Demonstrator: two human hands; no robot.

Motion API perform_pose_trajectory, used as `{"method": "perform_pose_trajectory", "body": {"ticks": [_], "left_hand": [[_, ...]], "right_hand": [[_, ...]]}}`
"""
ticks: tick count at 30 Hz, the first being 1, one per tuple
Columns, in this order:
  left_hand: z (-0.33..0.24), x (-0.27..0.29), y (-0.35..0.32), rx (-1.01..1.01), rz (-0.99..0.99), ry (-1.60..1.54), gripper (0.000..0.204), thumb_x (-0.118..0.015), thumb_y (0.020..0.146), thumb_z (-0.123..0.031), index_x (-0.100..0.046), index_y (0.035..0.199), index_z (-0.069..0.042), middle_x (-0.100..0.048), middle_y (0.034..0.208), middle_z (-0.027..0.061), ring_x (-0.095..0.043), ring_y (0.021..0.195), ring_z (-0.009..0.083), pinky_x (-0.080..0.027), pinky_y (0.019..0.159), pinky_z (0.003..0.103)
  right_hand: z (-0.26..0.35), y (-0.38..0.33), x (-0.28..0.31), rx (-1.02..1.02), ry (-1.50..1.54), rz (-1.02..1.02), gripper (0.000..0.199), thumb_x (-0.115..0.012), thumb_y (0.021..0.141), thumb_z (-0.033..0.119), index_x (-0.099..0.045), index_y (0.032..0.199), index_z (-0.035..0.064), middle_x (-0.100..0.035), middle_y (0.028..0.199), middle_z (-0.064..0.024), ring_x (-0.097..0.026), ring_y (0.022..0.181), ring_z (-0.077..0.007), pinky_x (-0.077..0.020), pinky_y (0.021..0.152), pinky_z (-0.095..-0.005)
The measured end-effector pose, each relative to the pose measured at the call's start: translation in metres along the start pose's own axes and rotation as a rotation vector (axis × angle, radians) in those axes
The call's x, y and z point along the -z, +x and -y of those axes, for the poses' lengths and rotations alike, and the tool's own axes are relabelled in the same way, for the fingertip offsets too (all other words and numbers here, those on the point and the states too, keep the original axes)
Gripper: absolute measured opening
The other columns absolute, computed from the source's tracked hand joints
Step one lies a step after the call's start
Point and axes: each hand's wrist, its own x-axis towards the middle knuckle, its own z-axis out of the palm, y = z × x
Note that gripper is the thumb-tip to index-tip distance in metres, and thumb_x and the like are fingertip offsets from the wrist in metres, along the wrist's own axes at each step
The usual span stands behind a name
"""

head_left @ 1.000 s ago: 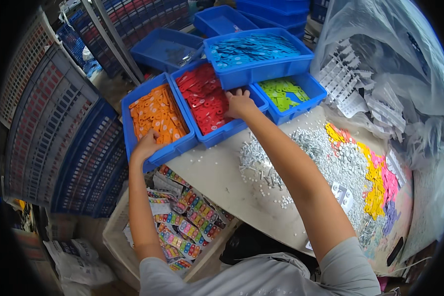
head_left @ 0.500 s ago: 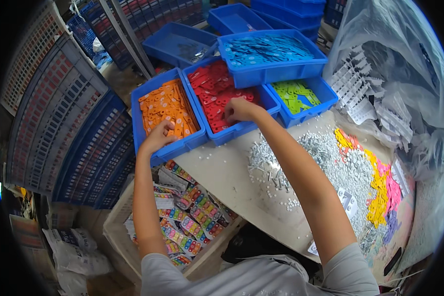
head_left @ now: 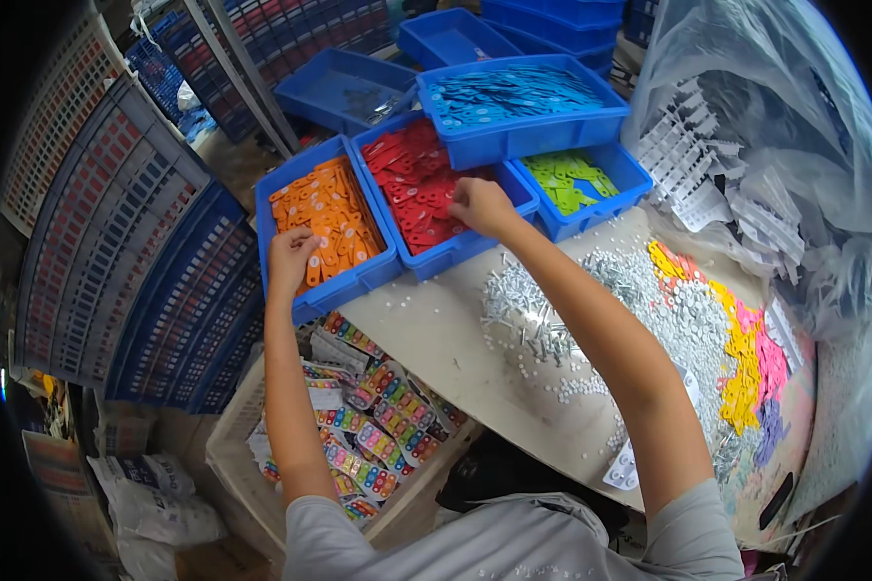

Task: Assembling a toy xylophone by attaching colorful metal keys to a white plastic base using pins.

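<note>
My left hand [head_left: 293,258] is at the near left side of a blue bin of flat orange plastic pieces [head_left: 327,215]. Its fingers are bent together over the pieces; what they hold, if anything, is too small to tell. Above the neighbouring bin of similar red plastic pieces [head_left: 412,179] is my right hand [head_left: 486,207], closed with the fingertips pinched; anything in that pinch is hidden. Each piece is a narrow strip with rounded ends, many with a pale round mark.
A blue bin of blue strips [head_left: 513,95] rests across the red bin and one with green strips [head_left: 567,181]. Small metal fasteners [head_left: 639,310] and yellow strips [head_left: 742,380] cover the table's right. Below left stands a crate of colourful cards [head_left: 231,426].
My left hand has moved up and left along the orange bin, its fingers drawing together. My right hand has lifted slightly from the red pieces. The view has shifted a little.
</note>
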Motion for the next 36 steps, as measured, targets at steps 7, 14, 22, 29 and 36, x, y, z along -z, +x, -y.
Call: {"method": "perform_pose_trajectory", "body": {"ticks": [7,14,22,29,36], "left_hand": [[-0.009,0.001,-0.006,0.125,-0.037,-0.099,0.018,-0.064,0.098,-0.016,-0.060,0.090,0.000,-0.068,0.075,0.0057,-0.060,0.060,0.0092,-0.052,0.052,0.026],[-0.041,-0.014,-0.002,0.047,-0.175,-0.078,0.024,-0.063,0.100,-0.024,-0.062,0.095,0.000,-0.067,0.074,0.0067,-0.054,0.051,0.0098,-0.051,0.048,0.028],[-0.010,0.008,-0.008,0.111,-0.279,-0.097,0.033,-0.049,0.107,-0.032,-0.060,0.112,-0.001,-0.055,0.070,0.0050,-0.056,0.049,0.0129,-0.052,0.047,0.030],[0.004,0.014,-0.007,0.236,-0.319,-0.282,0.038,-0.042,0.109,-0.036,-0.048,0.126,-0.003,-0.059,0.086,0.0086,-0.064,0.055,0.0171,-0.055,0.049,0.031],[0.016,0.024,-0.001,0.309,-0.293,-0.369,0.037,-0.043,0.108,-0.032,-0.043,0.134,-0.004,-0.059,0.101,0.0140,-0.066,0.059,0.0210,-0.058,0.052,0.034]], "right_hand": [[0.006,0.014,-0.016,-0.313,-0.478,0.158,0.036,-0.076,0.078,0.026,-0.073,0.107,0.0051,-0.071,0.110,-0.0219,-0.068,0.106,-0.0387,-0.0565,0.089,-0.0449],[-0.044,0.045,-0.024,-0.194,-0.591,0.546,0.036,-0.062,0.085,0.016,-0.071,0.119,0.0066,-0.064,0.133,-0.0133,-0.063,0.120,-0.0335,-0.0534,0.097,-0.0468],[-0.018,0.039,-0.027,-0.209,-0.455,0.605,0.030,-0.073,0.080,0.033,-0.079,0.104,0.0160,-0.075,0.105,-0.0094,-0.071,0.099,-0.0296,-0.0548,0.087,-0.0413],[-0.017,0.038,-0.017,-0.031,-0.211,0.683,0.036,-0.079,0.075,0.027,-0.076,0.108,0.0111,-0.075,0.106,-0.0116,-0.072,0.096,-0.0287,-0.0556,0.081,-0.0410],[-0.014,0.022,-0.005,0.060,0.145,0.259,0.018,-0.080,0.077,0.015,-0.070,0.087,0.0039,-0.070,0.079,-0.0092,-0.067,0.075,-0.0202,-0.0528,0.069,-0.0347]]}}
